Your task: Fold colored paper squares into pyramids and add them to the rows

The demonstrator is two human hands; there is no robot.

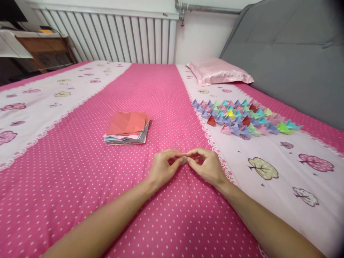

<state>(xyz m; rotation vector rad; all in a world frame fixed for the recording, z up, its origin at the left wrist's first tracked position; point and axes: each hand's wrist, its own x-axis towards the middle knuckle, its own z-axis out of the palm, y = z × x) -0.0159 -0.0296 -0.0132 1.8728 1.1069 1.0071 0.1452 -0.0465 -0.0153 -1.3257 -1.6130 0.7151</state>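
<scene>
My left hand (162, 167) and my right hand (205, 165) meet fingertip to fingertip low over the pink dotted bedsheet (80, 172). Both pinch a small folded piece of paper (184, 160), mostly hidden by the fingers. A stack of square coloured papers (127, 128), with a creased red sheet on top, lies a short way ahead and to the left of my hands. Several small folded paper shapes (242, 118) in many colours lie in rows ahead and to the right.
A pink satin pillow (218, 71) lies at the bed's far right by the grey padded headboard (292, 53). A white radiator (113, 36) runs along the far wall. A wooden shelf (43, 46) stands at the far left.
</scene>
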